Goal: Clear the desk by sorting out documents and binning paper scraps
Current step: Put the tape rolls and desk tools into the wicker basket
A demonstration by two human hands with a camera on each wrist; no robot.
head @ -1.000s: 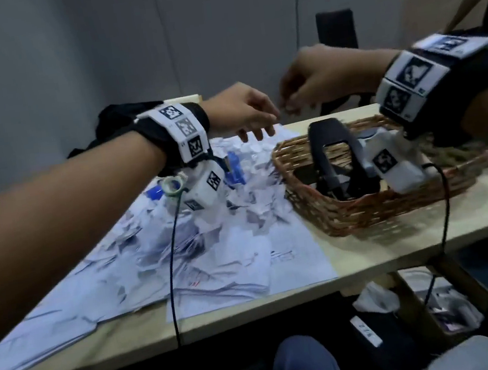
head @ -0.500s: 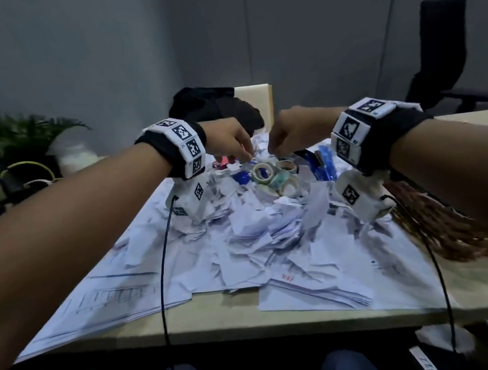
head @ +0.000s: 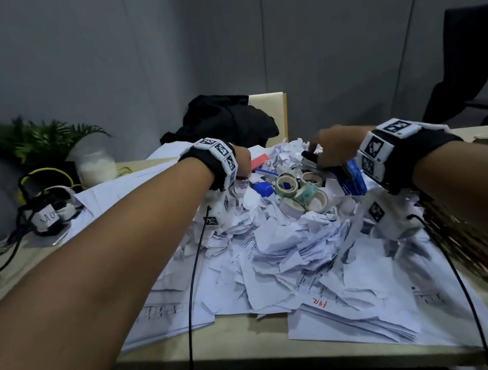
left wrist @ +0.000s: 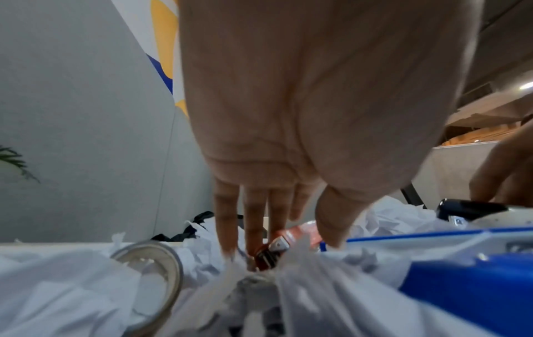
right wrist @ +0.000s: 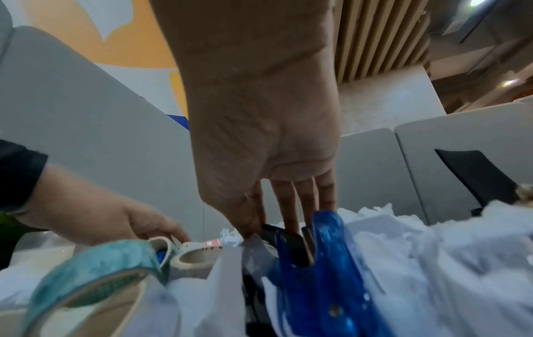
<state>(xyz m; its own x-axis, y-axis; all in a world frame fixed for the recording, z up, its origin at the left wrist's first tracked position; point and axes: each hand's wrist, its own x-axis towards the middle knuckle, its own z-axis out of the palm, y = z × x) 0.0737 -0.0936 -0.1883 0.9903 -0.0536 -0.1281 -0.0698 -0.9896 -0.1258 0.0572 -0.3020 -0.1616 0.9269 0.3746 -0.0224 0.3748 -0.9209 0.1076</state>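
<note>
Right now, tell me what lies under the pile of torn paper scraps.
Under the torn paper scraps lie flat printed sheets, spread over the desk. Tape rolls sit on top. Anything buried deeper is hidden.

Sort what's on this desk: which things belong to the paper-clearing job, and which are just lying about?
Part of the job:
- torn paper scraps
- flat printed sheets
- left hand
- right hand

Lying about:
- tape rolls
- potted plant
- black cloth
- cables

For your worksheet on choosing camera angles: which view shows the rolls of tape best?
The head view: the tape rolls lie clustered in full on the paper scraps. The right wrist view shows a few close and blurred; the left wrist view shows one ring.
</note>
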